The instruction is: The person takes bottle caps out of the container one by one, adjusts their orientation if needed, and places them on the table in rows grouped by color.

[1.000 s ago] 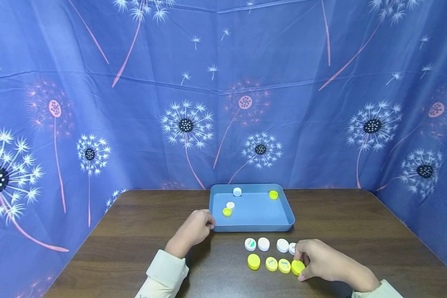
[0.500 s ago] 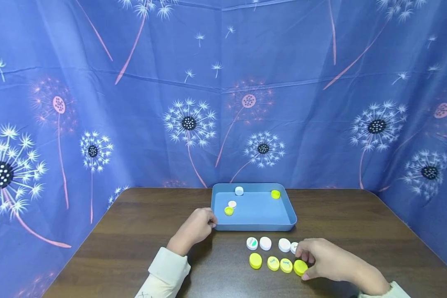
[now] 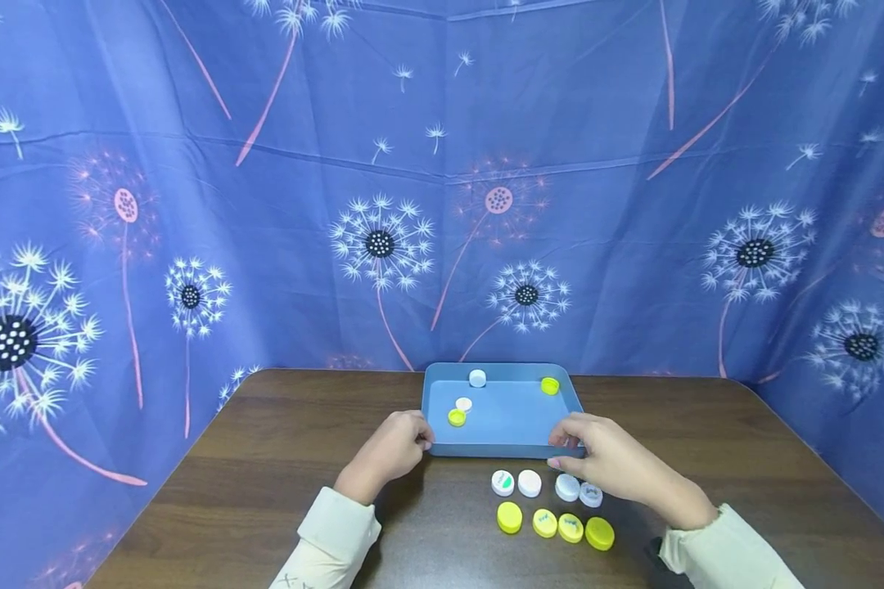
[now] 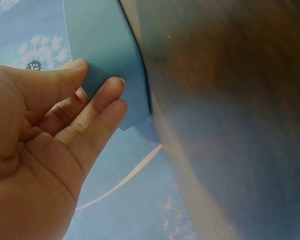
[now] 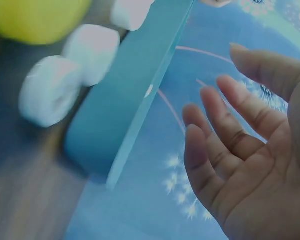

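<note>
My left hand (image 3: 389, 448) is at the front left corner of a blue tray (image 3: 493, 451), its thumb and fingers pinching the rim, as the left wrist view shows close up. My right hand (image 3: 619, 460) hovers over the tray's front right edge, fingers parted and nothing between them. Inside the tray lie a white bottle cap (image 3: 477, 378) at the back, a yellow cap (image 3: 550, 385) at the right, and a white cap beside a yellow cap (image 3: 457, 417) at the left. In front of it, several white caps (image 3: 529, 483) form one row and several yellow caps (image 3: 510, 517) another.
A brown wooden table (image 3: 280, 458) carries everything. Behind it and at both sides hangs a blue cloth (image 3: 427, 245) printed with dandelions, close behind the tray's back edge.
My right hand has left the yellow cap at the right end of the row and moved up and forward to the tray's front right edge. My left hand has stayed at the tray corner.
</note>
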{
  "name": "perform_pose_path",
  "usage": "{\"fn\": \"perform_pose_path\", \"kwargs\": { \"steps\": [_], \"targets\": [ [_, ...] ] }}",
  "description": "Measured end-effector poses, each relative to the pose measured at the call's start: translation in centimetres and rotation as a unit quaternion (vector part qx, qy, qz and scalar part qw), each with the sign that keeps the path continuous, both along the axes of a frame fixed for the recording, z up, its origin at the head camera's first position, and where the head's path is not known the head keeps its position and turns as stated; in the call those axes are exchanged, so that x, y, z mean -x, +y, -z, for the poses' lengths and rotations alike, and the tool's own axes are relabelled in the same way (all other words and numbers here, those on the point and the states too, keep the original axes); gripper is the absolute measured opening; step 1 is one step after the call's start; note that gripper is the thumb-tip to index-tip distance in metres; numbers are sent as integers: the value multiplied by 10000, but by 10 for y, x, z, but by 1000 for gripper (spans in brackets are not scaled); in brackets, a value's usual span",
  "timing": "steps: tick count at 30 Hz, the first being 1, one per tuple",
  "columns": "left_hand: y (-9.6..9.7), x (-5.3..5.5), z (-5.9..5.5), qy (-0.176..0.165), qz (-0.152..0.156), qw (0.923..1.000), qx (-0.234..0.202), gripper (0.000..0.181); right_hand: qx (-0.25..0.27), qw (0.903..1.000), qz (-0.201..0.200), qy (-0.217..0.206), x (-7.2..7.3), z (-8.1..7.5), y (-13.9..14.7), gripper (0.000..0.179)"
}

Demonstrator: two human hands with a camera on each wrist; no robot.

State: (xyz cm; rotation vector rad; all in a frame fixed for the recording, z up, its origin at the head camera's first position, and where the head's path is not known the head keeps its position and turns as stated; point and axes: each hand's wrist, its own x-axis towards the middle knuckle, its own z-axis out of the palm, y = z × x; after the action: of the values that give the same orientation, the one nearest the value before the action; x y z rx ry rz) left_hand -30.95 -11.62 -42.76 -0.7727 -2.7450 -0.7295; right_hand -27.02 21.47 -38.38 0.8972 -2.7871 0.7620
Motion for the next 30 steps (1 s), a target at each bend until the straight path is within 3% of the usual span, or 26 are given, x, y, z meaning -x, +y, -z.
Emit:
{"fn": "perform_pose_path", "kwargs": {
  "steps": [5,10,20,25,30],
  "targets": [
    [1,-1,3,50,54,10000,0,14,47,9998,67,161,24,-3,-27,14],
    [0,-1,4,158,51,9999,8,15,-38,10000,17,62,53,-5,-51,13],
    [-2,-1,4,306,189,9993,-76,17,-232,9985,128,-476,100,4,-78,22],
    [-2,1,5,356,194,9992,-37,17,-406,9968,-104,-675,115,13,-91,32],
    [-2,2,3,324,176,9993,35,17,-602,9943,-548,-692,118,18,-108,36]
  ]
}}
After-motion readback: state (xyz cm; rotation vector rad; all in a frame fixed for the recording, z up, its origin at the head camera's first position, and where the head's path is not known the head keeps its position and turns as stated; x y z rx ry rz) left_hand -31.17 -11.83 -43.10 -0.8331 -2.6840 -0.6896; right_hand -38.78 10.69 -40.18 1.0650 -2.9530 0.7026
